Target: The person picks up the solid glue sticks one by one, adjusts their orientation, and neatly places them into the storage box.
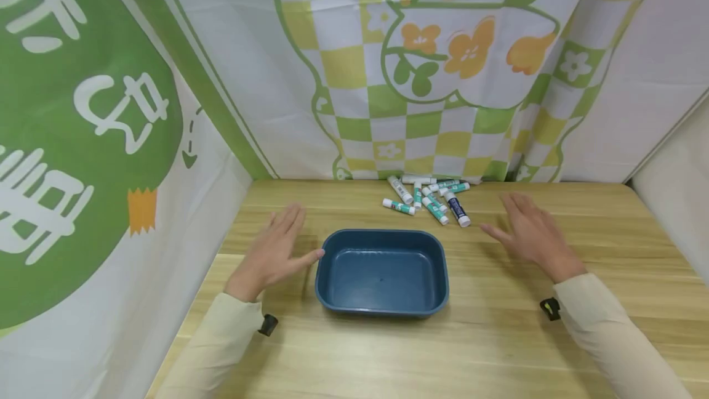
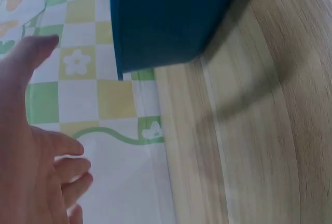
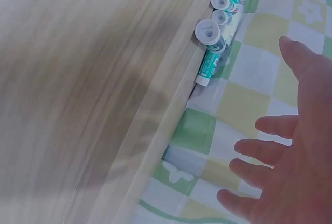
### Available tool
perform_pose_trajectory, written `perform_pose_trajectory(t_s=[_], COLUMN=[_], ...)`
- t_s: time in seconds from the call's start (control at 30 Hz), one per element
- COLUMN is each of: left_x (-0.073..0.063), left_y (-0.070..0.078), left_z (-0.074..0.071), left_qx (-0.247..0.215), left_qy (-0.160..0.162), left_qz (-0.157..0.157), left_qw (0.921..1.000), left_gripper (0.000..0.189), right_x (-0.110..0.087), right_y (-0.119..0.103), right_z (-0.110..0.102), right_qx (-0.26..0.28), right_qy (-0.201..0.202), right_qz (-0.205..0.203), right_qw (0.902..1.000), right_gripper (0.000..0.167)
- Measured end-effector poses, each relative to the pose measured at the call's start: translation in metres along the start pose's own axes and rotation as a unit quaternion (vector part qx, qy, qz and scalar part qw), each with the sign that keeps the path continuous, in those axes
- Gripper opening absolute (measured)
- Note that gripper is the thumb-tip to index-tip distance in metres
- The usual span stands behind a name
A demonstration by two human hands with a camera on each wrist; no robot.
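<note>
Container (image 1: 382, 279), dark blue, stands upright on the wooden table (image 1: 354, 356) between the two hands; this central position probably leaves its open top accessible from either side. Left hand (image 1: 271, 254): fingers relaxed, nothing grasped; the left wrist view shows a gap between thumb and container wall. Right hand (image 1: 528, 233): fingers spread, nothing grasped, to the right of the small tubes (image 1: 434, 200). These lie in a loose pile behind the container, near the patterned cloth (image 1: 393, 109), presumably for reach without obstructing the container.
</note>
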State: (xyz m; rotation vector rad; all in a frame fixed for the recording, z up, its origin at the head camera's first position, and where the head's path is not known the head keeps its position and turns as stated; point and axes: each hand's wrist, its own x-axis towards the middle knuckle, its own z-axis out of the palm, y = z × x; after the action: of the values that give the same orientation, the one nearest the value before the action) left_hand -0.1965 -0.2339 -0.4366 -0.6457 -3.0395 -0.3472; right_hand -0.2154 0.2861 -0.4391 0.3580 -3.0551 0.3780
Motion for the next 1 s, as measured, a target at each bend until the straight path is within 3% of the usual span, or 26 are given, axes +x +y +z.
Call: perform_pose_trajectory(t_s=[0.2,0.47,0.8,1.0], left_x=[-0.003,-0.012,-0.023,-0.024], left_y=[0.008,0.020,0.032,0.033], left_z=[-0.001,0.001,0.012,0.022], left_qx=[-0.034,-0.050,-0.050,-0.045], left_qy=[-0.026,-0.040,-0.049,-0.053], left_qz=[0.037,0.074,0.079,0.077], left_qw=[0.9984,0.9952,0.9944,0.9946], left_gripper=[0.112,0.120,0.135,0.136], right_x=[0.008,0.023,0.042,0.049], right_y=[-0.004,-0.014,-0.021,-0.024], right_z=[0.000,0.004,0.021,0.037], right_qx=[0.015,0.073,0.104,0.107], right_qy=[0.006,-0.011,-0.013,0.016], right_qz=[-0.014,-0.004,0.000,-0.001], right_qw=[0.9998,0.9972,0.9944,0.9942], right_gripper=[0.090,0.086,0.081,0.070])
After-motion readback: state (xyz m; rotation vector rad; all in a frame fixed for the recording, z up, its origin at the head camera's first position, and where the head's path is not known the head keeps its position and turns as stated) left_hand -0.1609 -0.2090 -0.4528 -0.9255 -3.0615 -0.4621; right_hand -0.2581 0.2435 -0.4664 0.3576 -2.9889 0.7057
